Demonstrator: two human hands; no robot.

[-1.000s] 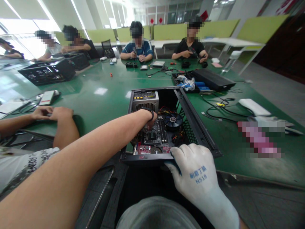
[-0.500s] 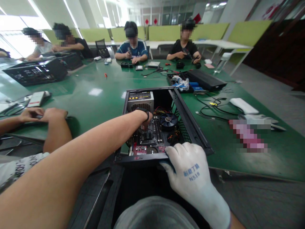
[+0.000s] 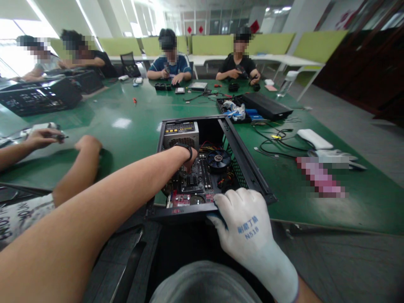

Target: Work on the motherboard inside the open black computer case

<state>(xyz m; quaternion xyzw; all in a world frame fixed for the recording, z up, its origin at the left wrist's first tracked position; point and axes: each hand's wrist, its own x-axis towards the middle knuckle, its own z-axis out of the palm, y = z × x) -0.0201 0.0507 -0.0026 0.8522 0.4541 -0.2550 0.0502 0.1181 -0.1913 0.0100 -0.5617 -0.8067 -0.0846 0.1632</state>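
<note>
An open black computer case [image 3: 252,170] lies on the green table [image 3: 126,126] in front of me. Inside are a motherboard [image 3: 197,185], a round cooler fan [image 3: 216,160] and a grey power supply [image 3: 180,134]. My bare left hand [image 3: 188,162], a black band at its wrist, reaches down onto the motherboard beside the fan. Its fingers are bunched and point downward; what they pinch is hidden. My right hand [image 3: 241,216], in a white glove, grips the case's near edge.
A neighbour's bare forearms [image 3: 85,155] rest on the table to my left, one hand [image 3: 42,136] holding a small tool. Loose black cables [image 3: 274,145] and white gloves [image 3: 334,155] lie to the right. Other cases [image 3: 38,99] and several seated people are farther back.
My hands stay in place on the case and board. The neighbour's hands have drawn apart, the far one lifting with a small tool. The view has shifted slightly.
</note>
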